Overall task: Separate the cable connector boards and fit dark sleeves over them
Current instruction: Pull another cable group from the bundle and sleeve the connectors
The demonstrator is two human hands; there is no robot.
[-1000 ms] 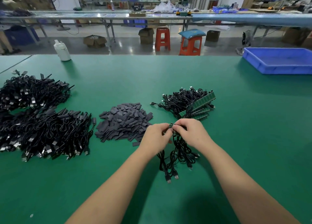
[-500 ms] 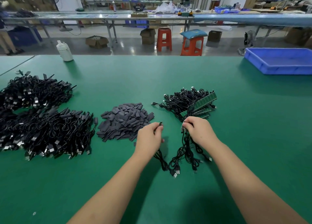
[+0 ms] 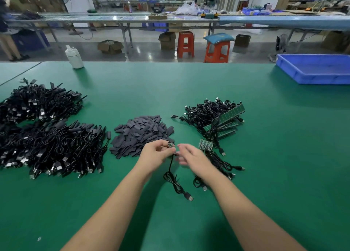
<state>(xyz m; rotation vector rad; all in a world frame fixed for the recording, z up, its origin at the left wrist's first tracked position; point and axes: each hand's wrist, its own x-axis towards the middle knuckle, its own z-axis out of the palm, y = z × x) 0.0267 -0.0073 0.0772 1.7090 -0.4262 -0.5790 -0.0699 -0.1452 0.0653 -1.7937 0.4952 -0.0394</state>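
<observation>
Head view over a green bench (image 3: 265, 175). The left hand (image 3: 155, 154) pinches a single small connector board (image 3: 171, 144) between thumb and curled fingers, holding it just above the bench; the board's cable (image 3: 173, 180) hangs down from it and trails toward the person, ending in a plug (image 3: 189, 196) that lies on the surface. The right hand (image 3: 191, 157) hovers just beside the left, blurred by motion; its fingers look loosely spread and appear to hold nothing, though the blur leaves this uncertain. A short strip of still-joined boards (image 3: 206, 144) with its cables lies on the bench just right of the right hand, and a larger bundle of uncut strips (image 3: 223, 118) lies farther away behind it.

The heap of dark sleeves (image 3: 141, 133) lies directly beyond and slightly left of the left hand, its near edge touching or almost under the fingertips. The held board points its free end up and away, toward that heap. Judged from this layout, the next move is to pick a sleeve and slide it over the board's free end along the board's long axis; the left hand is nearer the heap but occupied, so the free right hand would have to cross over. Two piles of cables (image 3: 53, 146) lie at far left, many apparently sleeved already.
</observation>
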